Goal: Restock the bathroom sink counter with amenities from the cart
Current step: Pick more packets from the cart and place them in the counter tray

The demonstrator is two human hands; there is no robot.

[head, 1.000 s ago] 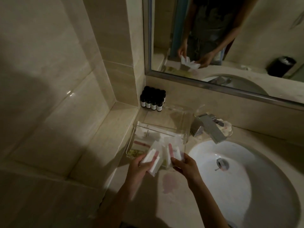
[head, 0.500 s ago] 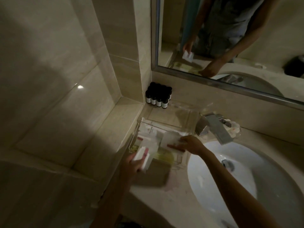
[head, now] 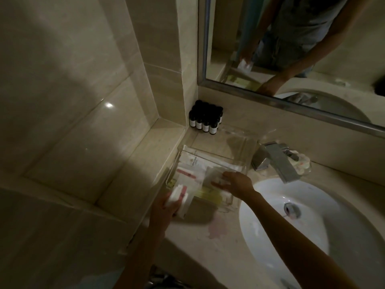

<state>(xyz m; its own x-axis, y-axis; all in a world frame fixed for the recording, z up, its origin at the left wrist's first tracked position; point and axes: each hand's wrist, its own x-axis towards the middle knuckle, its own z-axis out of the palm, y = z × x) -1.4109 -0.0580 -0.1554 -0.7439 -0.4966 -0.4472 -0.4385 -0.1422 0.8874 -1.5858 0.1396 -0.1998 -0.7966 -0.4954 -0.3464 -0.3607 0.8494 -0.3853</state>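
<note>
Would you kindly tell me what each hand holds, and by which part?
Left hand grips white packets by their near ends; right hand holds nothing, resting flat on sachets in the tray.

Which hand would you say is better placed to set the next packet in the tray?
Probably the right hand: fingers straight, inside the tray; the left hand grips the packets at its front edge.

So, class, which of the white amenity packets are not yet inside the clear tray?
The small stack that the left hand grips by the clear tray's near corner; the other packets lie inside it, where the right hand touches them.
</note>
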